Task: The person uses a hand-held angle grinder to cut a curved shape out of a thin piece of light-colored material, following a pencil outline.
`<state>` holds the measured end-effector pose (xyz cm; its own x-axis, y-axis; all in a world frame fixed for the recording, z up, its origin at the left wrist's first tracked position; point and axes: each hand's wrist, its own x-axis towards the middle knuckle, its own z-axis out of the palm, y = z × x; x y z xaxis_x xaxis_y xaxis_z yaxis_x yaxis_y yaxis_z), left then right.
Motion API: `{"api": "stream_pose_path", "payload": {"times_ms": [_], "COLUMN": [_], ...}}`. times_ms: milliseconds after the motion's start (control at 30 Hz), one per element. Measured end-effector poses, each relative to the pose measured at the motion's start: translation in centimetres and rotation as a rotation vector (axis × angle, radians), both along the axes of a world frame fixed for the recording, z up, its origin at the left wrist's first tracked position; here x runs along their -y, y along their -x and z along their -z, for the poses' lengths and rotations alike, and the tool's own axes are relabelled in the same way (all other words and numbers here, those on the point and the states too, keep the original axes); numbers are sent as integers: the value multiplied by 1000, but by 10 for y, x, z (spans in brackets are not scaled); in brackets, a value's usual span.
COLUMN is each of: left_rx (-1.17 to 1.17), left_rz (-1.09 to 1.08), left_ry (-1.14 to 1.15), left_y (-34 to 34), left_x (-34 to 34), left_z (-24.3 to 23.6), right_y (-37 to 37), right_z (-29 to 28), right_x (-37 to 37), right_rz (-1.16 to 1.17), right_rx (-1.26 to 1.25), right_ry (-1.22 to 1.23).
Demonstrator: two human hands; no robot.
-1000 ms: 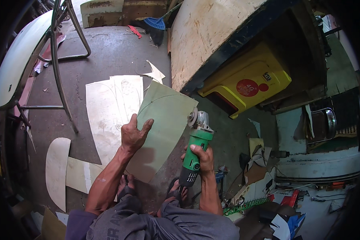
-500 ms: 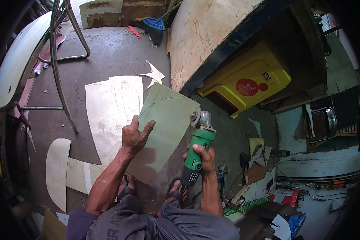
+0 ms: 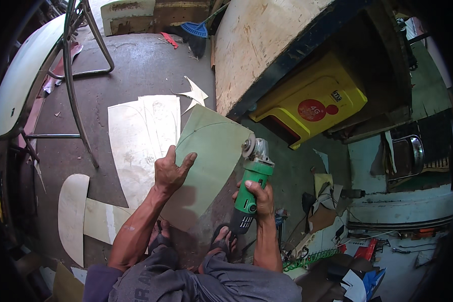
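Note:
My right hand [image 3: 262, 197] is wrapped round the green body of an angle grinder [image 3: 255, 177]. The grinder's disc [image 3: 248, 145] is at the top, beside the right corner of a pale green sheet [image 3: 214, 151]. A curved line is drawn across that sheet. My left hand [image 3: 170, 170] lies at the sheet's left side, thumb and forefinger spread apart; its other fingers are partly hidden. Under and left of it are overlapping whitish sheets [image 3: 128, 133] with curved lines on them. A star-shaped offcut [image 3: 194, 94] lies beyond the sheets.
A metal-legged chair [image 3: 68, 90] stands at the left. Rounded cut pieces [image 3: 71, 216] lie near my left forearm. A wooden bench [image 3: 256, 40] overhangs a yellow plastic piece [image 3: 312, 100] at the right. Scraps [image 3: 323, 204] and a green coiled hose [image 3: 309, 260] are at lower right. A blue broom [image 3: 194, 30] is far back.
The angle grinder and my right hand have shifted slightly to the right. My left hand and the sheets look almost the same.

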<state>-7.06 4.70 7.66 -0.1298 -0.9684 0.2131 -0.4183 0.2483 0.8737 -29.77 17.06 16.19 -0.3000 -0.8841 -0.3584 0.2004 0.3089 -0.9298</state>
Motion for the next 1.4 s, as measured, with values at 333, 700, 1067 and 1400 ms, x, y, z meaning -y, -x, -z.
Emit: {"api": "stream_pose_path", "payload": {"times_ms": [333,700,1067,1400], "left_rx": [9,-30,13,19], "left_rz": [-1,-19,-8,-19], "left_ry": [6,57,23,3], "left_y": [-1,2,0,1], "left_x": [-1,0,-2,-1], "left_z": [0,1,0,0], "right_y": [-2,-2,2,-4], "right_z": [-3,-7,-6,-10], "right_x": [3,2,1,1], "right_rz": [15,21,32,27], "right_rx": [-53,-60,-55,-21], "right_ry": [16,26,37,51]}}
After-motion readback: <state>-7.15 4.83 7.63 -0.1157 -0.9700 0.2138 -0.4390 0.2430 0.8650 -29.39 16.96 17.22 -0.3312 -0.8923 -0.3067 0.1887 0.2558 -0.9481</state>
